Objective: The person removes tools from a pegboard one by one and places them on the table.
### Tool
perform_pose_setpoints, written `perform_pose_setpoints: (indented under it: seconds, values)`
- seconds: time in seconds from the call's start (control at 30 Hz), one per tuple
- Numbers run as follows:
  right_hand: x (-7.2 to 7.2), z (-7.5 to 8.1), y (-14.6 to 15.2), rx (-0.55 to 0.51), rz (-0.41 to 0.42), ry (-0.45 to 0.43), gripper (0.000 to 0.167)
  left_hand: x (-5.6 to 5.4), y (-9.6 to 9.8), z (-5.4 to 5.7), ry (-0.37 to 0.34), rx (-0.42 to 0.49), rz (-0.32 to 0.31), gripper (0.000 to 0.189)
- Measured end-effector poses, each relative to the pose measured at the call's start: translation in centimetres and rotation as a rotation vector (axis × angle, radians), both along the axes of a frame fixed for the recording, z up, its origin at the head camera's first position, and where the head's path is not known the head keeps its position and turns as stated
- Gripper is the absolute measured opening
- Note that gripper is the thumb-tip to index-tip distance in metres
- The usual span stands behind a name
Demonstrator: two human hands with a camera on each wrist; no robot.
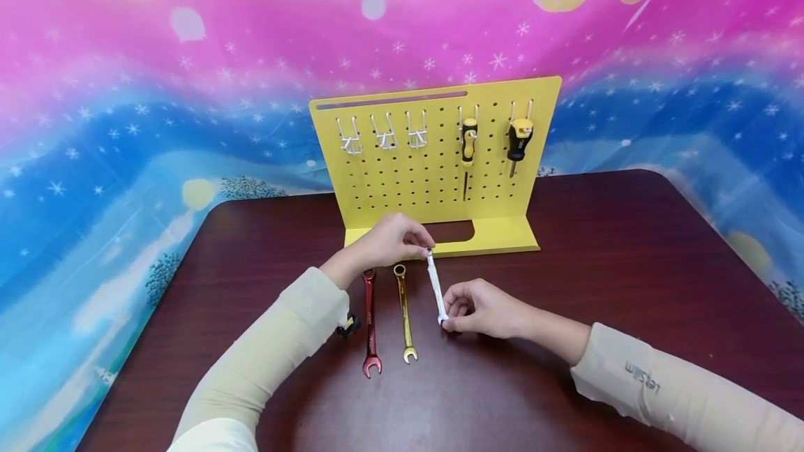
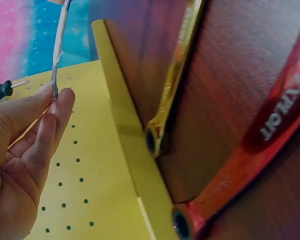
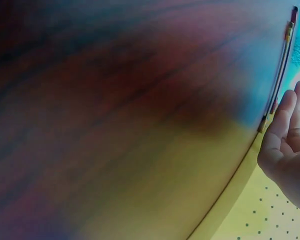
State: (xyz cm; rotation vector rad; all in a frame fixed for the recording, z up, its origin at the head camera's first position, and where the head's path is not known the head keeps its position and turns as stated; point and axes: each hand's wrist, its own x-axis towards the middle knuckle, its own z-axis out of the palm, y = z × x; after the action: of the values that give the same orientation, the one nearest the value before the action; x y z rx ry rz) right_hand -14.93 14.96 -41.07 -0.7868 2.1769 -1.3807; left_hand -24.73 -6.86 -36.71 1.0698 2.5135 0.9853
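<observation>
A silver combination wrench [image 1: 435,286] is held by both hands, tilted slightly, in front of the pegboard's base. My left hand [image 1: 397,241] pinches its upper end between thumb and fingertips; the left wrist view shows the same pinch by the left hand [image 2: 27,135]. At its lower end, the thumb and fingers of my right hand [image 1: 484,309] grip the wrench. In the right wrist view the right hand [image 3: 290,145] shows at the edge, with the wrench hidden. A gold wrench [image 1: 405,316] and a red wrench [image 1: 370,326] lie side by side on the table, left of the silver one.
A yellow pegboard [image 1: 402,183] stands behind the hands. Three white hooks, such as this hook [image 1: 384,134], hang bare at its left. On its right hang a slim screwdriver [image 1: 468,145] and a stubby screwdriver [image 1: 518,141]. The dark table [image 1: 628,284] extends around them.
</observation>
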Motion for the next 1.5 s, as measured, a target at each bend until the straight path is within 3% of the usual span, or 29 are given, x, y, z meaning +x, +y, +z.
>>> perform_pose_setpoints:
  seconds: [0.37, 0.63, 0.93, 1.17, 1.5]
  values:
    - [-0.1, -0.7, 0.2, 0.034, 0.042, -0.023, 0.010, 0.2, 0.5, -1.3, -0.041, -0.034, -0.021, 0.015]
    - [-0.1, -0.8, -0.2, 0.087, 0.025, -0.008, 0.011, 0.2, 0.7, -2.0, -0.007, -0.072, -0.012, 0.012]
    - [0.1, -0.7, -0.5, 0.175, 0.015, 0.056, 0.014, 0.3, 1.1, -2.3, 0.028, -0.118, -0.033, 0.010]
    - [0.0, -0.4, -1.0, 0.275, 0.026, 0.156, 0.015, 0.3, 1.2, -2.5, 0.065, -0.162, -0.055, 0.009]
    - [0.1, 0.0, -1.6, 0.346, -0.013, 0.186, 0.018, 0.3, 1.3, -2.5, 0.069, -0.178, -0.041, 0.009]
